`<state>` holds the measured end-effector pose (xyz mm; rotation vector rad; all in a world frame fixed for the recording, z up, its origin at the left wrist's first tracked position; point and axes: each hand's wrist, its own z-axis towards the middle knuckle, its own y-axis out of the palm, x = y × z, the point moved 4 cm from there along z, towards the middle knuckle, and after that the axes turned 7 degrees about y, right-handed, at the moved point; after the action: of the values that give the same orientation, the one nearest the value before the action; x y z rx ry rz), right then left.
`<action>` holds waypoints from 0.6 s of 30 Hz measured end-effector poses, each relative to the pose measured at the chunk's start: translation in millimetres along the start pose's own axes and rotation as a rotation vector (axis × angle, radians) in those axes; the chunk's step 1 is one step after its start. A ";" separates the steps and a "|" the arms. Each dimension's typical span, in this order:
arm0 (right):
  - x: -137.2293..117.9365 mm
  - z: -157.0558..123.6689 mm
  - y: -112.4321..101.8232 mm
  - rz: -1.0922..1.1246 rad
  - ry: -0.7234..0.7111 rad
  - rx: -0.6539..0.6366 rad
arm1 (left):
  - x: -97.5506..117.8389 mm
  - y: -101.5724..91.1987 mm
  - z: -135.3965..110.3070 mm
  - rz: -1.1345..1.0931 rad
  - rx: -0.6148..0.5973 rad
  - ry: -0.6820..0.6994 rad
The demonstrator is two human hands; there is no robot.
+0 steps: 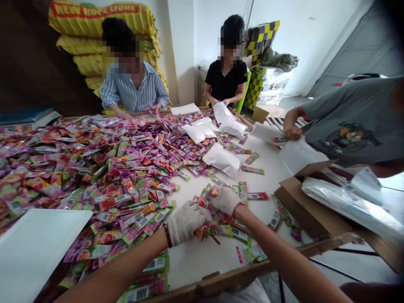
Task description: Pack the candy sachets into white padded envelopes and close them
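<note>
My left hand (186, 223), in a white knit glove with a beaded bracelet at the wrist, curls round several colourful stick sachets (200, 232) low over the white tabletop. Facing it, my right hand (225, 200), also gloved, is closed on more sachets (212, 192) at its fingertips. Both bunches are close together, and the fingers partly hide them. More loose sachets (240, 233) lie under and beside my right hand. To the left spreads a big heap of pink, green and orange sachets (126, 168).
White filled bags (222, 160) lie beyond my hands. An open cardboard box (303, 206) with plastic packaging stands at right, and a white board (41, 248) at left. Two people sit across the table; another person (353, 126) at right handles a white bag. A wooden rim (202, 288) edges the table.
</note>
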<state>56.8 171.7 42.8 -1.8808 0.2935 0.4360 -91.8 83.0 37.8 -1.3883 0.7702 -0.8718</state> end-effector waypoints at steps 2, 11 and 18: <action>-5.8 -9.7 17.9 -0.194 0.048 -0.036 | 6.1 -8.4 -11.2 -0.016 0.039 0.030; -36.5 -31.9 41.4 -0.498 -0.402 0.073 | -109.6 -43.3 -26.7 0.081 0.170 -0.472; -12.9 -42.3 -11.5 0.080 -0.328 0.084 | -171.0 -39.1 20.4 -0.198 0.198 -0.550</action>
<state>56.4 135.8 71.0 -1.6876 0.1643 0.7638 -160.2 242.5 70.3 -1.4463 0.1242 -0.6465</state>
